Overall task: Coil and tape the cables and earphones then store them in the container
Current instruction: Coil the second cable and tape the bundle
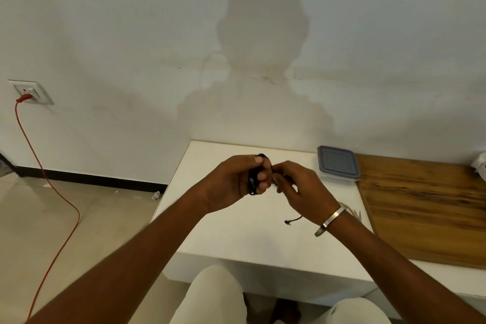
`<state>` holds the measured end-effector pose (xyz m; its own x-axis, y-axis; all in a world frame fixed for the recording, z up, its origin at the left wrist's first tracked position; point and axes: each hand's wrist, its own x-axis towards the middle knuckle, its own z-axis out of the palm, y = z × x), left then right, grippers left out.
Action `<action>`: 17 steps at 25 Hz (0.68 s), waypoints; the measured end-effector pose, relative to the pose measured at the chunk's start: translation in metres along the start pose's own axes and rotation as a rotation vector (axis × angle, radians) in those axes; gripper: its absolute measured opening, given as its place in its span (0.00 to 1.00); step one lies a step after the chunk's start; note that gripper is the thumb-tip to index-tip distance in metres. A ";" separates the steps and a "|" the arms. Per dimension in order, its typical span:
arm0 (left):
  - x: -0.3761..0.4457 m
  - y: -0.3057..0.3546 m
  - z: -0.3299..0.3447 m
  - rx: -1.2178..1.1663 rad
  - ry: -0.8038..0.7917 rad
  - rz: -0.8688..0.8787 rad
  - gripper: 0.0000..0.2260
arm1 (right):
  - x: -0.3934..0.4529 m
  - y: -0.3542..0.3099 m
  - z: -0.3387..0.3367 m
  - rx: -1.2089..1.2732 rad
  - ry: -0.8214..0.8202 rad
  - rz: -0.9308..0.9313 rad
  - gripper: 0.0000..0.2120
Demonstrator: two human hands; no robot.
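Holding: the left hand (231, 181) is curled round a black coiled cable (254, 179), thumb on top and fingers wrapped over the bundle, above the white table (236, 231).
Right hand: the right hand (302, 189) is close against the left, its fingertips pinched together on something small and reddish at the coil; it may be tape, but the fingers hide most of it.
Loose end: a thin black cable tail (293, 219) with a small plug hangs out from under the right palm, just over the table top.
Wrist: a metal bangle (330, 221) sits on the right wrist.
Container: a clear container with a grey-blue lid (338, 163) stands shut at the far side of the table, against the wall and beside the wooden board (426, 205).
In the way: the two hands cover the middle of the coil, so its winding cannot be read.
Partly hidden: pale cable loops (352, 210) show behind the right wrist.
Around: an orange cord (52, 187) runs from a wall socket (30, 92) down across the floor on the left.
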<state>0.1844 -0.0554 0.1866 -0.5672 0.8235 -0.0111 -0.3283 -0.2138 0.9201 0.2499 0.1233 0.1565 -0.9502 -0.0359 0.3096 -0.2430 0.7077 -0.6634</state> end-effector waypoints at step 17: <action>0.013 -0.007 -0.006 0.493 0.268 0.211 0.11 | -0.017 -0.022 0.027 -0.067 -0.372 0.101 0.13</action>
<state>0.1751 -0.0461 0.1780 -0.7736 0.6151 0.1525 0.1654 -0.0363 0.9856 0.2661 0.0894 0.1479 -0.9775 -0.2087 -0.0312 -0.1433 0.7649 -0.6280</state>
